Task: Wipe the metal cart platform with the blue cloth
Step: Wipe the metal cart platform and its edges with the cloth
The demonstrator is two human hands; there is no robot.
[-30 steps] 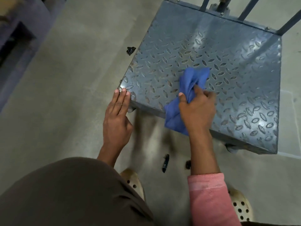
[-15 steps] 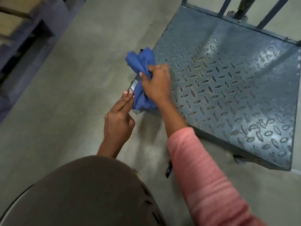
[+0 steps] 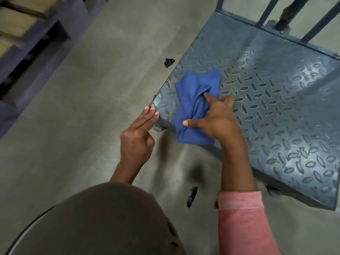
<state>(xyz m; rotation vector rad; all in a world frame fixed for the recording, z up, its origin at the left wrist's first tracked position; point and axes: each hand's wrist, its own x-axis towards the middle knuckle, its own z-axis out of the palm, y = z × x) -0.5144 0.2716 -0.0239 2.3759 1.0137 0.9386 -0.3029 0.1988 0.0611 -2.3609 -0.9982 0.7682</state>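
The metal cart platform point(image 3: 272, 100) is grey tread plate with raised oval studs and fills the right half of the view. A crumpled blue cloth point(image 3: 193, 100) lies on its near left corner and hangs over the front edge. My right hand point(image 3: 215, 116) grips the cloth and bears down on it, thumb stretched left and forefinger pointing into the folds. My left hand point(image 3: 138, 133) touches the platform's near left corner with two straight fingertips and holds nothing.
Upright bars of the cart handle point(image 3: 287, 13) rise at the platform's far edge. Black scraps lie on the concrete floor point(image 3: 92, 107): one point(image 3: 169, 62) by the cart's left edge, another point(image 3: 192, 196) near my right sleeve. A purple rack point(image 3: 36, 43) stands at far left.
My right hand has swept the cloth from the far left edge back onto the near left corner of the platform. My left hand has stayed at that corner.
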